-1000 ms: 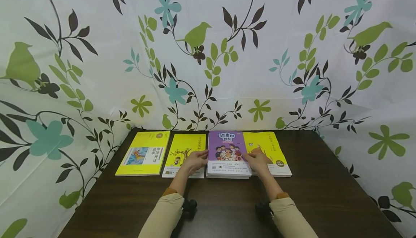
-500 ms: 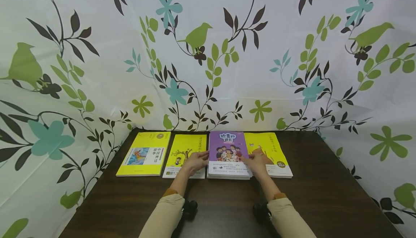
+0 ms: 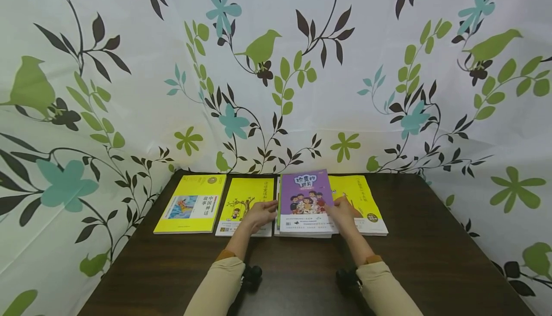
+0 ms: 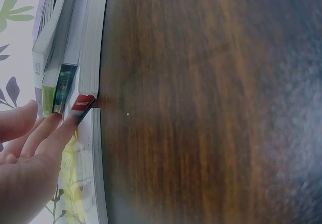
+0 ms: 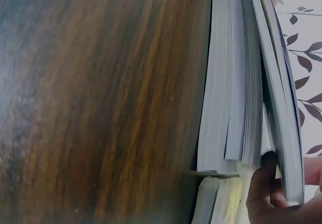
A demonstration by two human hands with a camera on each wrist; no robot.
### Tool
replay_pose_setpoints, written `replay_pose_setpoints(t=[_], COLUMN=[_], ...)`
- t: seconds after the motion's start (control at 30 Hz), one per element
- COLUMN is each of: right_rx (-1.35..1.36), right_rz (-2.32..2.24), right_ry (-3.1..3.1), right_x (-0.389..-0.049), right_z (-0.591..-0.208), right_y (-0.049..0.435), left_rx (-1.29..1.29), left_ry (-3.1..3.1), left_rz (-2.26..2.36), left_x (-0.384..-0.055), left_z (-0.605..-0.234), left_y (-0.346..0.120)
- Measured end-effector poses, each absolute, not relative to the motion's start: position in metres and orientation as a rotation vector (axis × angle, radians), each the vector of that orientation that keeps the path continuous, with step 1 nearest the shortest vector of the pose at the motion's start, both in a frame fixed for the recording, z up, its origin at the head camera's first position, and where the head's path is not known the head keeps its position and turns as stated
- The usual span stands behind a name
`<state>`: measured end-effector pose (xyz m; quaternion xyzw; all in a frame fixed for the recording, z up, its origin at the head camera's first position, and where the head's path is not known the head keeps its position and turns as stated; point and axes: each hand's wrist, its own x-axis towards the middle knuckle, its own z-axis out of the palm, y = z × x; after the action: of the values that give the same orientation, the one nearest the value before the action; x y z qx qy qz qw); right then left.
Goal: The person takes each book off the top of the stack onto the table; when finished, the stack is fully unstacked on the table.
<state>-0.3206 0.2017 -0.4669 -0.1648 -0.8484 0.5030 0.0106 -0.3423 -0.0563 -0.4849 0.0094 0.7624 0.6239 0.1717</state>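
A purple-covered book point(image 3: 306, 198) lies on top of a stack of several books point(image 5: 226, 83). Its right side is raised and it sits a little skewed. My right hand point(image 3: 343, 214) pinches it at the right edge, with fingers point(image 5: 259, 189) under it and the thumb over the cover. In the right wrist view a gap shows between this book and the ones below. On the other side, my left hand point(image 3: 259, 214) touches the spines point(image 4: 63, 90) of the stack with extended fingertips, its thumb held apart from them.
Left of the stack lie a yellow book point(image 3: 246, 196) with a tree picture and another yellow book point(image 3: 189, 204). A third yellow book point(image 3: 373, 205) lies at the right, partly behind my hand. All are on a dark wooden table point(image 3: 297, 268) against a patterned cloth point(image 3: 302, 148).
The purple book has come up off the stack at its right side and shifted slightly right and turned. My right hand moved in and took hold of it; the left hand stayed put.
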Motion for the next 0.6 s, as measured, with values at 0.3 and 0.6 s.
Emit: replay_pose_setpoints(t=[0.3,0.6], right_rx=[-0.544,-0.524], right_rz=[1.686,1.898], right_ry=[-2.584,-2.436], right_x=[-0.322,-0.319], right_z=[-0.468,-0.472], right_y=[0.209,0.215], left_rx=[0.073,0.081], left_ry=[2.203,2.213], left_rz=[1.741,1.723], left_x=[-0.341,-0.341], left_z=[-0.485,-0.485], left_y=[-0.055,-0.056])
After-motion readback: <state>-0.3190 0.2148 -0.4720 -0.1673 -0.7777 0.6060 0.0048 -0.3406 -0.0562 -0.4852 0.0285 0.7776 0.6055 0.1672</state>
